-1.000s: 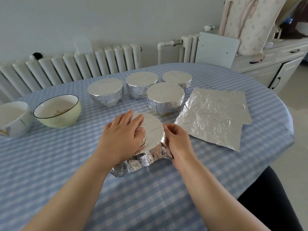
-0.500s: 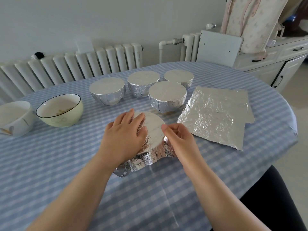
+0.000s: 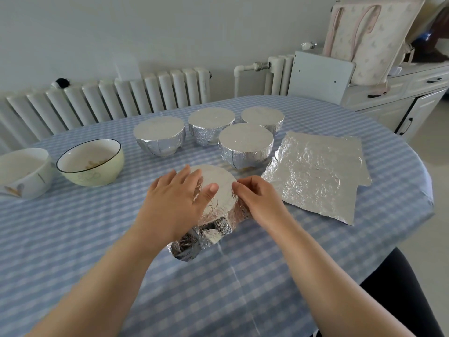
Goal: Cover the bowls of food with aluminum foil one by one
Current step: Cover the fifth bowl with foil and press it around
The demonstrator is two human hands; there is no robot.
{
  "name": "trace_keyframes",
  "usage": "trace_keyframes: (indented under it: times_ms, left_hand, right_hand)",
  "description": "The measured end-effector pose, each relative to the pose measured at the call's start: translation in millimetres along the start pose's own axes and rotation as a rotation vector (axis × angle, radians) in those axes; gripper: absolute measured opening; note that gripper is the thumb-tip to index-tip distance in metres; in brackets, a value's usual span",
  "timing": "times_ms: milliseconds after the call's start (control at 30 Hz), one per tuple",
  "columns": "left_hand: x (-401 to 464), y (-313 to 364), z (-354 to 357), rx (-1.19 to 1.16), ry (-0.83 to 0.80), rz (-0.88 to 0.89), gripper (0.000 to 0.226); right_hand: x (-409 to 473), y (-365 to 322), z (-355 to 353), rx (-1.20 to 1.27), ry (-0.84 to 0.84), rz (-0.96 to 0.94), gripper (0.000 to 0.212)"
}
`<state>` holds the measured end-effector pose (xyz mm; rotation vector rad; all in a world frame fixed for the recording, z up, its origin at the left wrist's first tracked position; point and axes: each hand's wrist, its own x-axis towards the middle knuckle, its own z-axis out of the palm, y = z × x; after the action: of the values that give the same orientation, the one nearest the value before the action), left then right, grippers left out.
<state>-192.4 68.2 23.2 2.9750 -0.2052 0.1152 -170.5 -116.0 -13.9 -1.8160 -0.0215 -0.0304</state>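
Foil-topped bowl (image 3: 218, 183) under hands (image 3: 175, 203)

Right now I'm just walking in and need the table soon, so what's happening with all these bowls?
A person is wrapping bowls in foil. Their left hand presses flat on the foil-topped bowl while the right hand pinches foil at its rim. Four covered bowls sit behind it, two open bowls wait at the left, and spare foil sheets lie to the right.

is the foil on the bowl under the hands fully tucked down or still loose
Still loose. The foil lies flat over the top, but its near corner flares out onto the tablecloth instead of hugging the bowl.
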Motion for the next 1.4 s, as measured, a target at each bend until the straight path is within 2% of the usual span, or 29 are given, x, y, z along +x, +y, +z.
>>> trace_keyframes:
  times_ms: [167, 333, 467, 800, 1033, 1133, 1233, 1400]
  left_hand:
    - [-1, -16, 3, 0.045, -0.018, 0.110, 0.127]
    - [-2, -22, 8, -0.142, -0.044, 0.115, 0.130]
    - [-2, -24, 7, -0.183, -0.071, 0.131, 0.134]
    - [1, -41, -10, -0.361, -0.279, 0.194, 0.132]
    - [-3, -45, -8, -0.475, -0.235, 0.203, 0.118]
    - [-4, -45, -6, -0.481, -0.198, 0.186, 0.123]
    - [-5, -45, -3, -0.487, -0.175, 0.167, 0.129]
    - [-5, -43, -2, -0.493, -0.163, 0.148, 0.130]
  right_hand:
    - [-7, 3, 7, -0.065, 0.073, -0.076, 0.018]
    - [-8, 10, 13, -0.091, 0.130, -0.071, 0.029]
    - [-7, 12, 16, 0.025, 0.148, -0.019, 0.028]
    - [-5, 17, 29, 0.282, 0.204, 0.105, 0.023]
    - [-2, 17, 33, 0.321, 0.198, 0.166, 0.020]
    - [-4, 16, 31, 0.277, 0.214, 0.118, 0.017]
    - [-6, 15, 30, 0.142, 0.277, 0.015, 0.024]
    - [-10, 12, 22, 0.005, 0.300, -0.064, 0.018]
